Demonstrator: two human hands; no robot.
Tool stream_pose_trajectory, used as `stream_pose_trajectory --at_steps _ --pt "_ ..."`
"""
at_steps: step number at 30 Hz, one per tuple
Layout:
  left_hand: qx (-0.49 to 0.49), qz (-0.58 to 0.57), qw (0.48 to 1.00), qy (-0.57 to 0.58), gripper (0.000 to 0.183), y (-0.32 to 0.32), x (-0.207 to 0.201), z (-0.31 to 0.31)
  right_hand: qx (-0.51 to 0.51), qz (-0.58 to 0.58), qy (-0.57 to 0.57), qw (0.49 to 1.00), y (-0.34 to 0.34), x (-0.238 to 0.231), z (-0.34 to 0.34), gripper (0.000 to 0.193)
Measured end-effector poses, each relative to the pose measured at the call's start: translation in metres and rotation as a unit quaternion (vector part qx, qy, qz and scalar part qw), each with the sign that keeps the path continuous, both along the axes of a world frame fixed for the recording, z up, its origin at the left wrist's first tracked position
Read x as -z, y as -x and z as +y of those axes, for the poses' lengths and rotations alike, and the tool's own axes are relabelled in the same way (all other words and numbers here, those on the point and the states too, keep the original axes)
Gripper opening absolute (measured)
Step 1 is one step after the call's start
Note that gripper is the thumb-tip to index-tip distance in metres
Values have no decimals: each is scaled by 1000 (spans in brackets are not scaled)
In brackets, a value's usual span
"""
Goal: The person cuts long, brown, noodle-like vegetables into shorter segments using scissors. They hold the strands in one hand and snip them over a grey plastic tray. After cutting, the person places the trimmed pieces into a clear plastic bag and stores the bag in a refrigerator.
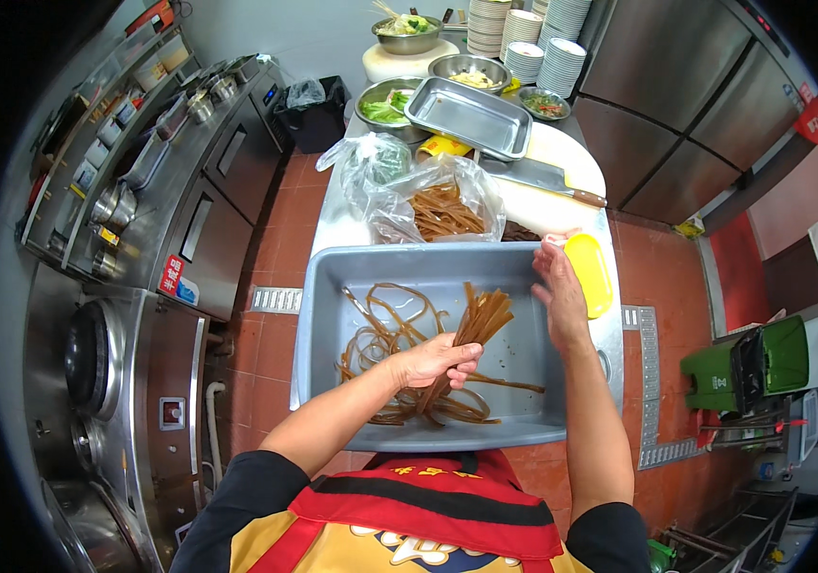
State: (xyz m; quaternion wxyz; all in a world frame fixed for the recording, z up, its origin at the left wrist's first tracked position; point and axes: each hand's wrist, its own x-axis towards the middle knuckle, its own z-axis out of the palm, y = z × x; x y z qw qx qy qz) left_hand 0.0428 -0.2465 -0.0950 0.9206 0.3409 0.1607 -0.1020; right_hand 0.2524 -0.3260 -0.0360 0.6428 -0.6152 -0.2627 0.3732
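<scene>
A bundle of flat brown strips (482, 320), like wide noodles or strips of kelp, stands gathered in my left hand (436, 363). My fingers wrap round its middle, and the ends fan out above the fist. Beneath it, loose brown strips (380, 329) lie curled in a grey plastic tub (524, 420). My right hand (562, 291) is over the tub's right wall with its fingers stretched out and apart. Beside it lies a yellow oval plastic piece (588, 277); whether the fingers touch it I cannot tell. Beyond the tub, a clear plastic bag (481, 191) holds more brown strips.
A cleaver (543, 180) lies on the white board behind the bag. Further back are a metal tray (471, 115), a bowl of greens (385, 107) and stacked plates (562, 67). Steel counters (228, 162) run along the left; a green bin (748, 368) stands at the right.
</scene>
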Motion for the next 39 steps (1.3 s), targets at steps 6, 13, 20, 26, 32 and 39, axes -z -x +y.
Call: stream_pose_trajectory --at_steps 6,13,20,26,32,39 --pt "-45 1 997 -59 22 -11 -4 -1 -109 227 8 968 53 44 -37 83" --pt "-32 -21 989 -144 22 -15 -3 1 10 -508 -40 860 34 -22 -9 41" --pt "-30 -26 986 -165 23 -17 -10 2 -98 -523 11 846 38 -13 1 32" --pt "-59 -7 990 -131 21 -15 -2 4 107 -200 -70 971 37 1 -2 47" --pt "-75 -8 961 -265 14 -27 -14 -6 -92 74 80 990 81 27 -12 53" --pt "19 -109 926 -360 21 -6 -46 32 -40 -25 37 998 84 -41 36 36"
